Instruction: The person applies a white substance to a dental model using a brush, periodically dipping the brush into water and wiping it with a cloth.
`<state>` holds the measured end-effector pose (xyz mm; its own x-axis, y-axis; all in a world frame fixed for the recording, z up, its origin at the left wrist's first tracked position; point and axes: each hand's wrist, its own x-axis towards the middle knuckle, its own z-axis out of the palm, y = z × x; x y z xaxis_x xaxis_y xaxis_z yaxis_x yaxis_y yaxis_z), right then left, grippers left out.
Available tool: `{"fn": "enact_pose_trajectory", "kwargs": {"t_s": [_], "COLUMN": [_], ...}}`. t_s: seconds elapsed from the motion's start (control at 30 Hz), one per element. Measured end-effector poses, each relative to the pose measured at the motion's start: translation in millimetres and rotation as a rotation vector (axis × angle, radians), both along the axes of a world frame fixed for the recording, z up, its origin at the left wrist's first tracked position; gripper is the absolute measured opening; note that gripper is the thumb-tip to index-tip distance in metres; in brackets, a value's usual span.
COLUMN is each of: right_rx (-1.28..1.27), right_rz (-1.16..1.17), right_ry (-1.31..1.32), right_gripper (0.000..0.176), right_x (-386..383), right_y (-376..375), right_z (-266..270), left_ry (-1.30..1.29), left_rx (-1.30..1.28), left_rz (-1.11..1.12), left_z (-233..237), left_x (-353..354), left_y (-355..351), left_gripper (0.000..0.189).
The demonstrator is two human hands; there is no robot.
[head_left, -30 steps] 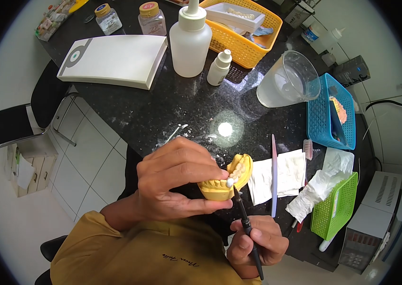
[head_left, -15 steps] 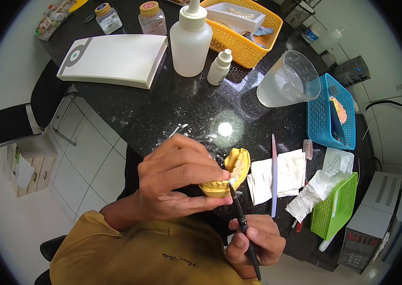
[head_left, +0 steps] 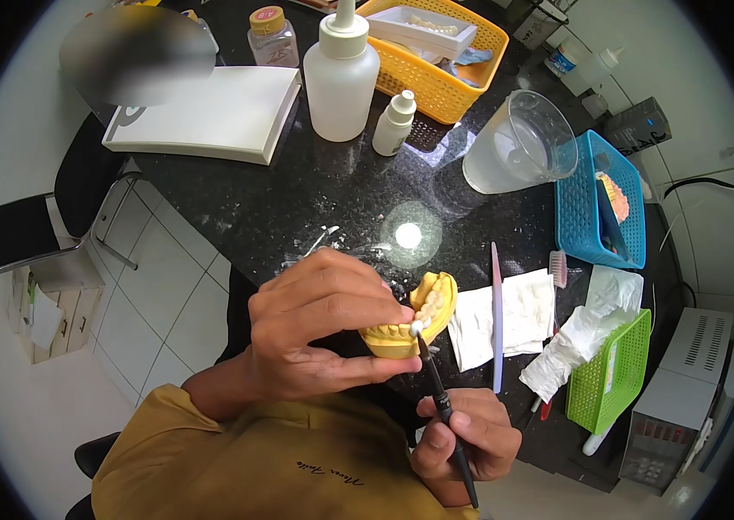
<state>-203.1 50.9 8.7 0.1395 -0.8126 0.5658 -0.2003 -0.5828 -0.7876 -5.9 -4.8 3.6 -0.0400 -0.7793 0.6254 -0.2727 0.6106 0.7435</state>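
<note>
My left hand [head_left: 328,316] is closed around a yellow dental model [head_left: 397,347], with the fingers over its top and the thumb along its lower edge. A curved row of cream-coloured teeth [head_left: 429,305] runs along the model. In my right hand [head_left: 473,433] is a slim black brush [head_left: 439,394], held like a pen. Its tip meets a small white tooth [head_left: 417,328] beside my left fingertips. Whether the tip presses on it or just hovers is too small to tell.
Right of the model, a lilac file [head_left: 497,325] lies over a folded white cloth [head_left: 523,316]. Beyond stand a cup of liquid [head_left: 514,147], a dropper bottle [head_left: 394,126] and a larger bottle [head_left: 339,91]. Blue [head_left: 570,221], green [head_left: 588,399] and yellow [head_left: 445,100] baskets line the table.
The view has shifted slightly, moving the table items a little left. The model appears turned a bit, showing more of its teeth. A blurred patch now covers the upper left.
</note>
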Motion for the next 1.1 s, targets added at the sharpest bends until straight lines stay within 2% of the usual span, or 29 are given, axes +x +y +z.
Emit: {"fn": "enact_pose_trajectory", "kwargs": {"t_s": [0.1, 0.13, 0.2, 0.27, 0.33, 0.4, 0.43, 0.47, 0.53, 0.57, 0.6, 0.67, 0.73, 0.8, 0.83, 0.93, 0.97, 1.1], "right_rx": [-0.157, -0.211, -0.460, -0.353, -0.211, -0.086, -0.068, -0.073, -0.182, -0.124, -0.129, -0.073, -0.051, -0.040, 0.001, 0.044, 0.019, -0.090], "right_rz": [0.045, -0.139, -0.454, -0.571, -0.637, -0.701, -0.628, -0.630, -0.553, -0.547, -0.540, -0.449, -0.407, -0.248, -0.216, -0.271, -0.278, -0.260], "right_ry": [-0.185, -0.242, -0.358, -0.306, 0.005, 0.489, 0.625, 0.625, 1.190, 1.277, 1.263, 1.449, 1.455, 1.396, 1.394, 1.443, 1.422, 1.424], "right_gripper": [0.034, 0.028, 0.029, 0.021, 0.020, 0.021, 0.024, 0.024, 0.033, 0.041, 0.041, 0.048, 0.054, 0.052, 0.046, 0.039, 0.030, 0.026], "right_x": [-7, 4, -8, -36, -79, -94, -99, -100, -98, -98, -98, -97, -97, -99, -99, -100, -100, -105], "right_y": [1, 4, -2, -4, -3, -7, -8, -10, -20, -23, -26, -35, -34, -27, -23, -17, -18, -19], "right_z": [-11, -8, -2, 27, 37, 49, 53, 56, 66, 66, 68, 72, 76, 79, 80, 65, 63, 53], "left_ry": [0.004, 0.007, -0.022, -0.027, 0.000, 0.032, 0.046, 0.047, 0.090, 0.081, 0.095, 0.093, 0.123, 0.123, 0.112, 0.106, 0.109, 0.100], "left_rx": [-0.005, -0.010, -0.033, -0.042, -0.028, -0.029, -0.016, -0.022, 0.010, 0.008, 0.020, 0.027, 0.056, 0.072, 0.077, 0.096, 0.100, 0.095], "left_rz": [-0.002, 0.000, -0.015, -0.022, -0.057, -0.085, -0.104, -0.104, -0.163, -0.155, -0.181, -0.185, -0.219, -0.201, -0.218, -0.238, -0.246, -0.260], "left_z": [0, -1, 0, -1, -1, 1, 4, 5, 8, 9, 10, 12, 12, 14, 14, 13, 13, 14], "left_x": [0, 0, 1, 1, -2, -5, -8, -11, -17, -20, -23, -27, -30, -31, -31, -34, -35, -39], "left_y": [1, 0, -1, 0, 2, 2, 2, 1, 0, 0, -1, 1, 3, 6, 7, 9, 9, 10], "left_gripper": [0.042, 0.043, 0.045, 0.044, 0.044, 0.044, 0.043, 0.043, 0.042, 0.042, 0.042, 0.041, 0.041, 0.039, 0.040, 0.042, 0.043, 0.043]}}
